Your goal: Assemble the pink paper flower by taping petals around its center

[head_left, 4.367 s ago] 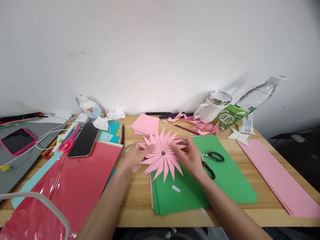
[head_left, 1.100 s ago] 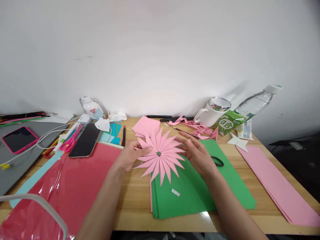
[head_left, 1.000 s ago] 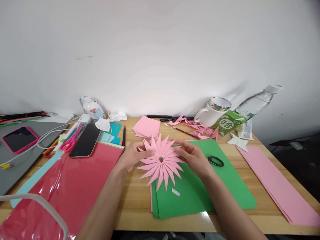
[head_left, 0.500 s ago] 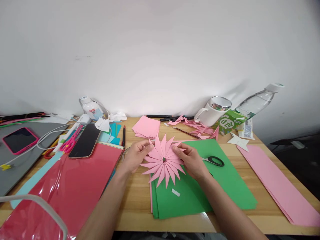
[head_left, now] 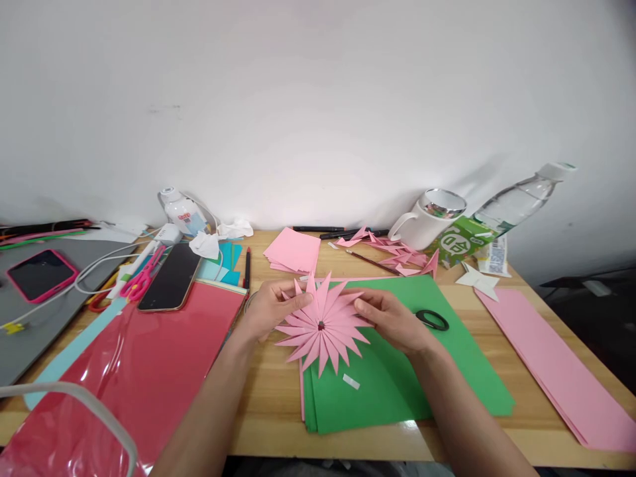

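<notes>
Between my two hands is a pink folded-paper star (head_left: 322,341), made of many pointed pieces around a small central hole. My left hand (head_left: 273,306) pinches its upper left points, thumb on top. My right hand (head_left: 395,318) grips the upper right points between thumb and fingers; its fingertips are partly behind the paper. Below the star lies a stack of green paper (head_left: 397,391), with a small white strip (head_left: 350,381) on it. The black handle of the scissors (head_left: 432,320) shows beside my right wrist.
Pink squares (head_left: 293,250) and folded pink pieces (head_left: 397,253) lie at the back. A white mug (head_left: 422,222), green box (head_left: 454,242) and leaning bottle (head_left: 519,202) stand right. Pink sheets (head_left: 556,364) lie far right; a phone (head_left: 171,278) and red folder (head_left: 144,358) are left.
The star has turned slightly and sits a little lower. My left thumb has moved further in over the points, and my right hand has shifted slightly right toward their tips.
</notes>
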Motion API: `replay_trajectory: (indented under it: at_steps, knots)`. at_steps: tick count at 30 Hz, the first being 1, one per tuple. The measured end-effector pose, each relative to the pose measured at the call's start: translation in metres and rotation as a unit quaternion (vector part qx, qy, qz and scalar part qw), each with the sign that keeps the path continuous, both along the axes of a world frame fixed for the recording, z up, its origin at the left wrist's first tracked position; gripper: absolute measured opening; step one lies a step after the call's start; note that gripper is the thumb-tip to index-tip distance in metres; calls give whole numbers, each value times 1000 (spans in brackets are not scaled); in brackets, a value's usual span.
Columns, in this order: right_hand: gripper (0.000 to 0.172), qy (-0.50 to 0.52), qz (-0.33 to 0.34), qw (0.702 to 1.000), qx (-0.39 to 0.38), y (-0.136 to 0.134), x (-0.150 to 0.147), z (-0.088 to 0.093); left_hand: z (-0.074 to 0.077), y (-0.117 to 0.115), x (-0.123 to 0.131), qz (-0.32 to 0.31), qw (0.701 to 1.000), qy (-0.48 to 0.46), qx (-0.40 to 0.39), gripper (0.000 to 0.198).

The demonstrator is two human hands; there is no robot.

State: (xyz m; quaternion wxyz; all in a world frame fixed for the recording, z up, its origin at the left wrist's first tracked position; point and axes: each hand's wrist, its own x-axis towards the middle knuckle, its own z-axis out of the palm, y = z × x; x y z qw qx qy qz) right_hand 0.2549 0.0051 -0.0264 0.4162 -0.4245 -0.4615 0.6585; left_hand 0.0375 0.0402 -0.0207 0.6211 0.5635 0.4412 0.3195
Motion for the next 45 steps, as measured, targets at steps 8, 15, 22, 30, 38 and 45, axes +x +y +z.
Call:
replay_trajectory:
  at_steps: [8, 15, 22, 30, 38, 45]
  knots:
    - [20, -96, -84, 986, 108, 1, -13, 0, 8, -4, 8, -123, 991, 43, 7, 30]
    - [23, -82, -88, 990, 73, 3, -11, -5, 2, -2, 4, -93, 993, 52, -42, 33]
    - [24, -105, -11, 987, 121, 1, -12, 0, 5, -2, 4, -124, 990, 52, -44, 33]
    - [24, -147, -33, 981, 121, 0, -25, -5, -3, -2, 7, -132, 989, 69, -13, 37]
    - [19, -166, -33, 979, 112, 0, -25, -13, -2, -3, 8, -149, 987, 56, -36, 36]
    - [18, -182, -37, 976, 116, -1, -27, -11, -3, -3, 8, -155, 986, 46, -44, 33]
